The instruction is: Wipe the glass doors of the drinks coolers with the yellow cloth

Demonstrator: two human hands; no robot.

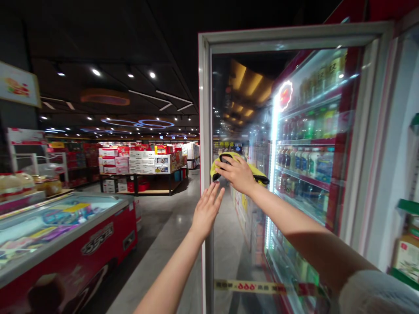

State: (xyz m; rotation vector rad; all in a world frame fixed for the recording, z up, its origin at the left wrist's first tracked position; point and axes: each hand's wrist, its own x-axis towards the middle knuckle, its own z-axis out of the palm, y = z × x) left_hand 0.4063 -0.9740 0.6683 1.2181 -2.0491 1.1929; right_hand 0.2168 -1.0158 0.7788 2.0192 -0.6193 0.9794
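An open glass door (229, 244) with a pale metal frame (205, 109) stands in front of me. My right hand (238, 175) holds a yellow cloth (255, 171) with black edging against the upper-left part of the pane, fingers spread over it. Part of the cloth is hidden under my palm. Lower and to the left, my left hand (207, 213) is at the door's frame, fingers stretched out and nothing in them. Its fingertips reach close to the cloth; whether they press on the frame is hard to tell.
Lit shelves of bottles (306, 161) show in the glass. A red chest freezer (108, 248) stands at the left, with stacked boxes (142, 161) on a display table behind it. Grey floor (170, 235) runs between them and the door. Packaged goods (407, 253) sit at the right edge.
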